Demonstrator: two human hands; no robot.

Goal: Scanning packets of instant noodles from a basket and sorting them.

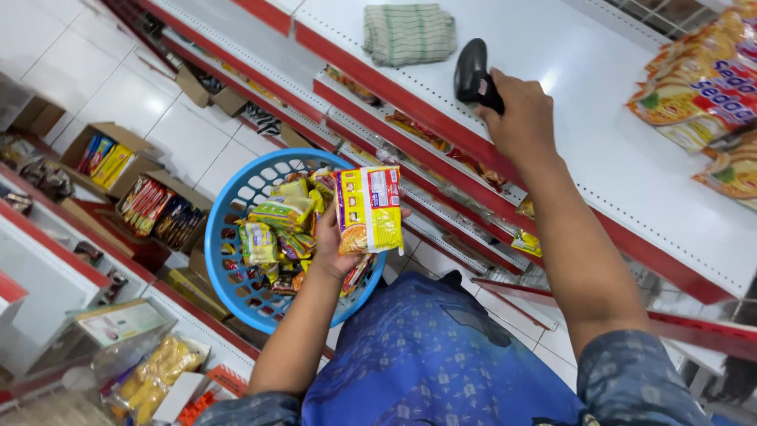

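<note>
Gripping yellow noodle packet (pixel 369 209) in left hand (pixel 335 244) over blue basket (pixel 225 229); right hand (pixel 520 118) clenching black scanner (pixel 473 72), apparently resting on shelf (pixel 599 150) beyond basket.

The right hand (pixel 520 118) hides the black scanner's (pixel 473 71) handle, and the picture's right edge cuts off the noodle packets (pixel 706 87).

A folded green-striped cloth (pixel 408 33) lies on the white shelf (pixel 599 142) near stacked noodle packets (pixel 702 87).

Left hand (pixel 335 241) raised, fingers curled in grip, right hand (pixel 520 118) extended forward, clenched
</note>
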